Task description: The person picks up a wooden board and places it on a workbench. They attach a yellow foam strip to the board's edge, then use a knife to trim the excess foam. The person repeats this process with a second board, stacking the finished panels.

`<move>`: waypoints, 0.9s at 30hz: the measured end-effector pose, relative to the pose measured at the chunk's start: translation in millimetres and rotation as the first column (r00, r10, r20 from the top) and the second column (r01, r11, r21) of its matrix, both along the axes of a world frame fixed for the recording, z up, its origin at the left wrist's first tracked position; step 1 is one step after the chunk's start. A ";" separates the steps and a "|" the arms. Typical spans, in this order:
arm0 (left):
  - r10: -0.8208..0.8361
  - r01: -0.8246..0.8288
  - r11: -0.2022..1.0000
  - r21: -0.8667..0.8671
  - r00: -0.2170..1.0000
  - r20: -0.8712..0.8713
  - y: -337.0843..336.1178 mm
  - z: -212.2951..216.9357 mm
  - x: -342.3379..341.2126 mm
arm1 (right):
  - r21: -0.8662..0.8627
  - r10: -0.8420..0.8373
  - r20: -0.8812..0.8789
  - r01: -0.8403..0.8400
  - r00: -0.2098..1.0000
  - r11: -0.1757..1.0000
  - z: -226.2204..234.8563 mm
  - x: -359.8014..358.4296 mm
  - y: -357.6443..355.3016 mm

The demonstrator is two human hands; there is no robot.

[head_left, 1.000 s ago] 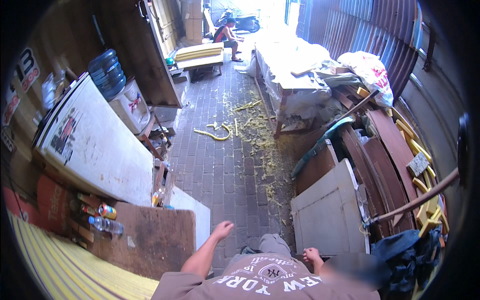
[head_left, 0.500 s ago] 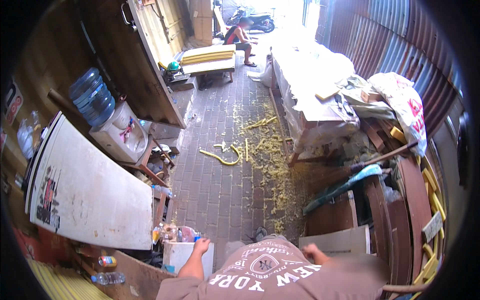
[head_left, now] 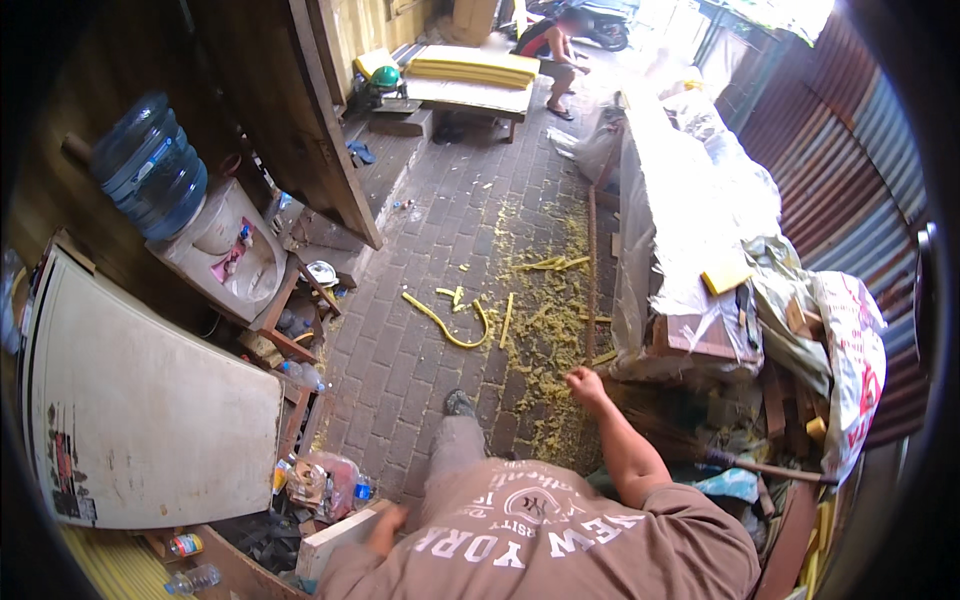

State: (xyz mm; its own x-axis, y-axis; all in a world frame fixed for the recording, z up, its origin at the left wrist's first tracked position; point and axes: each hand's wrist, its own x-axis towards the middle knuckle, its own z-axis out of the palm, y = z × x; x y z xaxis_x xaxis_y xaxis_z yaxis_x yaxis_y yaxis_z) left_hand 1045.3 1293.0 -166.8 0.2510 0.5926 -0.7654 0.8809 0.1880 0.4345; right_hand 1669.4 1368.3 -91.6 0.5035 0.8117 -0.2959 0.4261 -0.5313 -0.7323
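My right hand [head_left: 583,384] is stretched forward over the brick floor, its fingers curled into a loose fist with nothing showing in them. Below it lie scattered yellow foam shavings [head_left: 560,400]. Low at my left side is my left hand [head_left: 390,525], beside a pale box [head_left: 345,535]; its fingers are too blurred and tucked away to read. One shoe [head_left: 459,403] of mine is forward on the bricks. Ahead on the floor lie a curved yellow foam strip [head_left: 440,328] and a straight foam strip [head_left: 507,320].
At left stand a white fridge [head_left: 150,390] and a water dispenser [head_left: 235,255]. To the right, a plastic-covered table [head_left: 690,250] has a yellow foam block [head_left: 727,275] on it. A broom [head_left: 760,466] juts out below. Further off, a person [head_left: 558,60] sits beside a low bench [head_left: 465,95].
I have moved forward along the floor, and the view has turned slightly. My right hand has swung forward; my left hand has dropped back beside my body.
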 end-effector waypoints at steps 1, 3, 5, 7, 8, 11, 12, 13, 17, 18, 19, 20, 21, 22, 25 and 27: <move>0.017 -0.017 0.999 0.050 1.000 -0.004 30.8 -14.9 -13.6 | -0.102 0.074 -0.019 -0.076 0.997 0.992 -5.6 -20.0 11.2; 0.437 -0.436 0.899 -0.046 0.899 0.025 112.9 7.5 30.6 | -0.296 0.194 -0.016 -0.190 0.981 0.936 -0.5 -30.7 8.8; 0.459 -0.470 0.879 0.077 0.879 0.128 217.1 18.3 68.6 | -0.402 0.133 -0.042 -0.138 0.990 0.905 -12.9 -24.0 9.6; 0.241 -0.256 0.944 0.209 0.966 0.095 310.7 55.2 130.7 | -0.460 -0.022 -0.147 -0.048 0.989 0.887 -28.1 -3.1 -14.0; 0.239 -0.256 0.935 0.246 0.966 0.099 350.0 70.6 140.1 | -0.493 -0.082 -0.218 -0.038 0.972 0.869 -28.1 -11.7 -8.6; 0.184 -0.267 0.929 0.255 0.933 0.309 462.3 102.4 247.0 | -0.484 -0.320 -0.224 0.180 0.920 0.856 -77.5 44.0 -37.9; 0.195 -0.262 0.922 0.285 0.950 0.242 488.2 111.0 234.2 | -0.556 -0.252 -0.185 0.110 0.950 0.824 -54.8 15.0 -2.2; 0.189 -0.247 0.924 0.293 0.959 0.211 511.3 115.1 240.5 | -0.616 -0.370 -0.255 0.145 0.893 0.774 -32.5 4.2 21.0; 0.136 -0.190 0.943 0.274 0.969 0.205 582.5 89.1 309.5 | -0.546 -0.190 -0.071 0.121 0.979 0.829 -66.0 52.1 51.5; 0.142 -0.181 0.945 0.273 0.978 0.155 592.8 77.9 309.5 | -0.556 -0.163 -0.116 0.073 0.980 0.828 -72.1 61.4 73.0; 0.157 -0.180 0.946 0.269 0.982 0.102 600.0 70.9 308.0 | -0.567 -0.129 -0.161 0.015 0.979 0.824 -73.4 74.9 97.9; 0.156 -0.158 0.961 0.226 0.987 0.025 601.1 71.3 322.7 | -0.589 -0.115 -0.188 -0.018 0.975 0.808 -71.7 94.4 112.9; 0.083 -0.093 0.981 0.169 0.994 0.064 611.0 64.1 399.8 | -0.592 0.083 -0.012 -0.074 0.996 0.803 -119.3 179.6 87.5; 0.058 -0.072 0.995 0.068 0.979 0.197 611.6 41.5 458.8 | -0.625 0.314 0.210 -0.119 0.926 0.771 -135.4 283.2 73.9; 0.141 -0.137 0.989 0.046 0.987 -0.082 645.8 63.7 369.5 | -0.380 -0.321 -0.331 0.186 0.888 0.906 -89.6 232.9 281.7; 0.130 -0.129 0.992 -0.010 0.990 0.050 676.1 54.2 454.4 | -0.305 -0.255 -0.011 0.240 0.967 0.922 -107.1 350.4 311.0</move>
